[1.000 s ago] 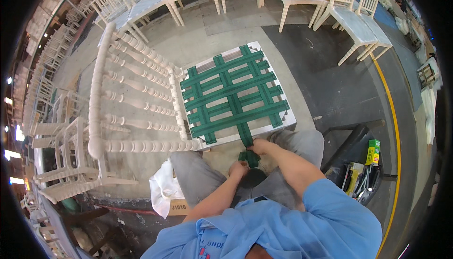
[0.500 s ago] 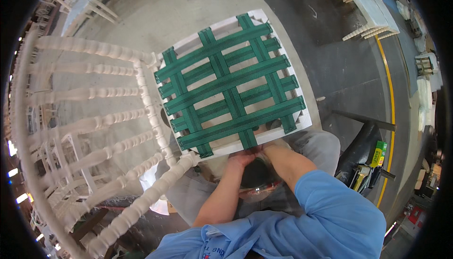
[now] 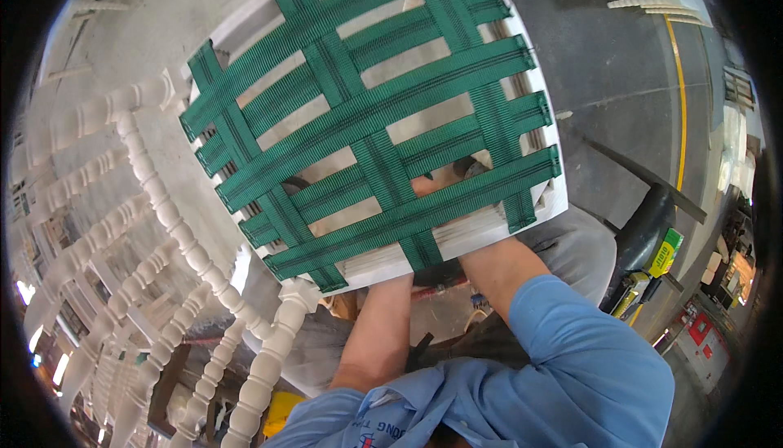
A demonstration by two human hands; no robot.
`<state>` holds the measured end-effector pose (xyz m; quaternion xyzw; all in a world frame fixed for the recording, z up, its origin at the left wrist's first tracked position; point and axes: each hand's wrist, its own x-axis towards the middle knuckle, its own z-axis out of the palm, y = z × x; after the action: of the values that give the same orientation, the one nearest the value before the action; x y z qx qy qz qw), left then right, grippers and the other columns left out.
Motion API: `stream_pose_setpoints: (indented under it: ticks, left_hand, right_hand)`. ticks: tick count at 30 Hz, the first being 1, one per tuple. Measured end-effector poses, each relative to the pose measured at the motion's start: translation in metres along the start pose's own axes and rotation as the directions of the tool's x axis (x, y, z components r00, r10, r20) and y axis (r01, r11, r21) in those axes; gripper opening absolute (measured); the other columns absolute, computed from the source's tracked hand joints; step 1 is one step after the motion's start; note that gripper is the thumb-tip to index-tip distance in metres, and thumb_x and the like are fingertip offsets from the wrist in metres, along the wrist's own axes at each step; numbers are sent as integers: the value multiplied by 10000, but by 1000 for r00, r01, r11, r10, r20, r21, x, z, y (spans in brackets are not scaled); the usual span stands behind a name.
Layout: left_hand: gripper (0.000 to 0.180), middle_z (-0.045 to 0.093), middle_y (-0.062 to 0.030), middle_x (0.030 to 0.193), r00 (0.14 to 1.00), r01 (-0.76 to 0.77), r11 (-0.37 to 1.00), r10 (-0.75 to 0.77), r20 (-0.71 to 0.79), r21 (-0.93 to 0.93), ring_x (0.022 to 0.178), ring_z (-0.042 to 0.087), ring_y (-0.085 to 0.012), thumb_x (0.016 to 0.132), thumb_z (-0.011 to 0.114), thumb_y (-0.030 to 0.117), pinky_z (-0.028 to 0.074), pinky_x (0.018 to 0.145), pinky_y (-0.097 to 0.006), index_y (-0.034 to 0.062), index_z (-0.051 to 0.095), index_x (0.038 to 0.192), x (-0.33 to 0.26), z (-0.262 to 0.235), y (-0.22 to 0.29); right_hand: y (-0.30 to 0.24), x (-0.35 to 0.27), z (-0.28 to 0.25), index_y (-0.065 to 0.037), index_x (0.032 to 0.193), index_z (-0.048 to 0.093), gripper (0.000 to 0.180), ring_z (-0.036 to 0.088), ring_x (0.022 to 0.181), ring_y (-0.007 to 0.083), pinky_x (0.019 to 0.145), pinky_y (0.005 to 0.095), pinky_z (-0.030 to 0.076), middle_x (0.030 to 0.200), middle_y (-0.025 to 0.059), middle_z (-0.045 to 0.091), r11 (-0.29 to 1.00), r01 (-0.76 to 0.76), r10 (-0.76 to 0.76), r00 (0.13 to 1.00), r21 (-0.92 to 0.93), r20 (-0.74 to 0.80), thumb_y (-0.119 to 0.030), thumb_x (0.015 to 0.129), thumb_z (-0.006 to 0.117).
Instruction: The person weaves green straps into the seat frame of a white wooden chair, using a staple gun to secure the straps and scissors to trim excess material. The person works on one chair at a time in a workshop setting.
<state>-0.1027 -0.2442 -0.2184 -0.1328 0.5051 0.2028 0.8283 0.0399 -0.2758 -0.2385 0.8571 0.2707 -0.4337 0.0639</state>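
A cream chair frame lies tipped in front of me, its white seat frame [image 3: 457,234] woven with green webbing straps [image 3: 383,130]. Both of my forearms pass under the seat's near edge: the left forearm [image 3: 377,326] and the right forearm [image 3: 504,268]. Through a gap in the straps some skin of a hand [image 3: 440,177] shows, beside a dark object [image 3: 470,167] that I cannot make out. Otherwise the seat hides my hands, so their grip does not show. The chair's turned-spindle back [image 3: 167,203] stretches to the left.
On my right are a black padded seat [image 3: 644,218] and a green-and-yellow box [image 3: 666,252]. A yellow line [image 3: 679,113] runs along the dark floor. More cream chair parts [image 3: 661,7] stand at the far right. Something yellow [image 3: 282,412] lies low on the left.
The chair seat appears larger and closer, and the chair has shifted up and left in view. My hands, partly visible at the near edge before, are now farther under the seat.
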Motion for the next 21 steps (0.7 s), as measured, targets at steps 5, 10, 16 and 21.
stream_pose_setpoints:
  ticks: [5, 10, 16, 21]
  left_hand:
    - [379, 686, -124, 1094, 998, 58, 998, -57, -17, 27, 971, 676, -301, 998, 528, 416, 564, 913, -506, 75, 652, 1110, -10, 6, 0]
    - [379, 687, -122, 1080, 994, 112, 987, -111, -16, 119, 953, 675, -302, 993, 535, 421, 564, 898, -508, 76, 654, 1094, -8, 13, 1]
    - [379, 689, -120, 1062, 996, 77, 976, -85, 28, 205, 931, 673, -302, 986, 544, 427, 564, 879, -511, 76, 655, 1076, -10, 42, 1]
    - [379, 690, -119, 1047, 997, 61, 970, -69, 27, 236, 912, 672, -303, 981, 552, 432, 564, 863, -513, 76, 657, 1060, -13, 52, -1]
  right_hand:
    - [7, -38, 3, -75, 1201, 724, 364, 677, 1153, 335, 941, 469, 535, 1222, 187, 711, 999, 5, -4, 999, -32, 32, -252, 895, 635]
    - [53, -135, -4, -72, 1192, 730, 350, 677, 1165, 335, 947, 474, 536, 1221, 189, 713, 963, 230, -191, 950, -142, 246, -209, 883, 640]
    - [145, -353, -153, -53, 988, 715, 206, 671, 723, 147, 692, 312, 564, 815, 68, 703, 468, 152, -18, 987, 871, -163, -244, 1001, 639]
    - [356, -423, -133, -16, 1080, 713, 279, 726, 869, 188, 759, 346, 567, 921, 98, 737, 676, -268, 704, 512, 687, -492, -241, 916, 715]
